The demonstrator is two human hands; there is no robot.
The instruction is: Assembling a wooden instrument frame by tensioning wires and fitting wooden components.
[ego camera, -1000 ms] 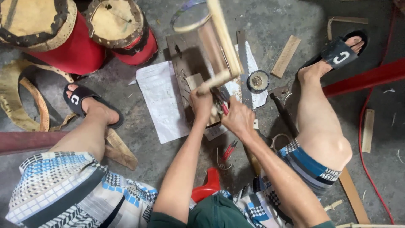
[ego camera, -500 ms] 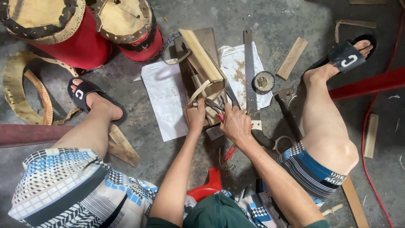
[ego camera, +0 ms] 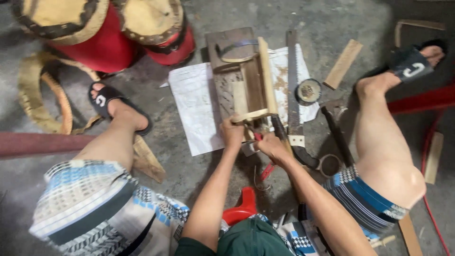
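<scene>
A small pale wooden frame (ego camera: 256,90) of thin slats lies flat on a dark wooden block (ego camera: 232,47), its long side pointing away from me. My left hand (ego camera: 232,133) grips the near end of the frame. My right hand (ego camera: 271,147) is closed beside it on a dark-handled tool (ego camera: 279,130); red-handled pliers (ego camera: 266,170) lie just below the hand. White paper sheets (ego camera: 196,106) lie under the block.
A handsaw (ego camera: 295,90) lies to the right of the frame, with a round tin (ego camera: 309,91), a hammer (ego camera: 335,128) and a tape roll (ego camera: 329,165) near it. Two red drums (ego camera: 106,45) stand at the upper left. Wood offcuts (ego camera: 342,64) lie about. My sandalled feet (ego camera: 111,106) flank the work.
The wooden frame, held upright toward the camera a second ago, has been lowered flat onto the block. Both hands have stayed at its near end.
</scene>
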